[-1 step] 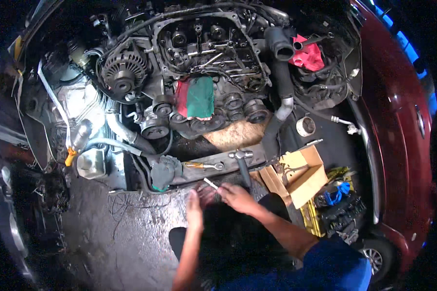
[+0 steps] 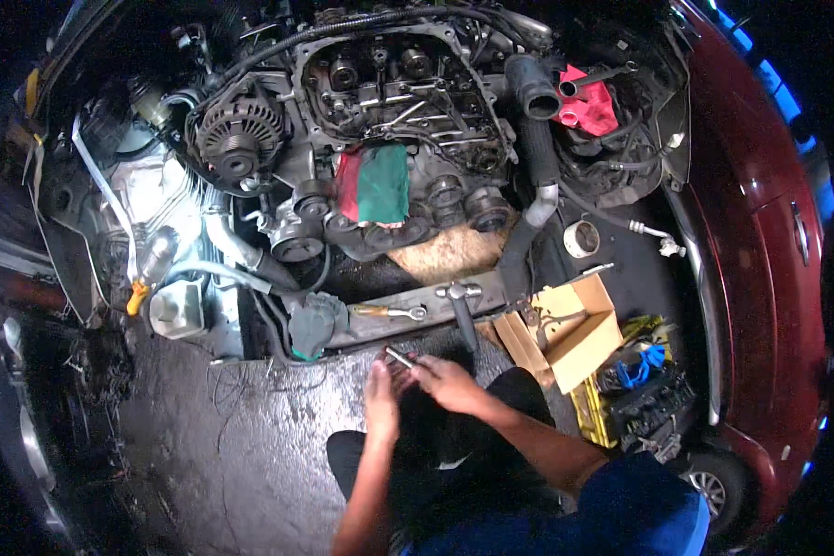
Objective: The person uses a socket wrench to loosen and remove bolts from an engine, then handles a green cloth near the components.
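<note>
Both hands met on a small metal tool just below centre frame, under the opened engine bay.

The open cardboard box (image 2: pixel 565 332) at centre right held a plier-like tool; anything else in it was too dark to tell. The yellow crate (image 2: pixel 641 382) beside it held blue cable and dark parts, hard to make out. The right hand (image 2: pixel 447 380) had fingers closed on the thin metal tool (image 2: pixel 399 358); the left hand (image 2: pixel 381 398) touched its near end, fingers together, grip unclear. The tool's type was too small to tell. A hammer (image 2: pixel 461 306) and a wrench (image 2: pixel 389 312) lay on the front crossmember just above. A red-and-green rag (image 2: pixel 375 183) covered part of the engine (image 2: pixel 398 83). The frame edges were black and the person's body was cut off at the bottom. Nothing had moved from the earlier frame.
</note>
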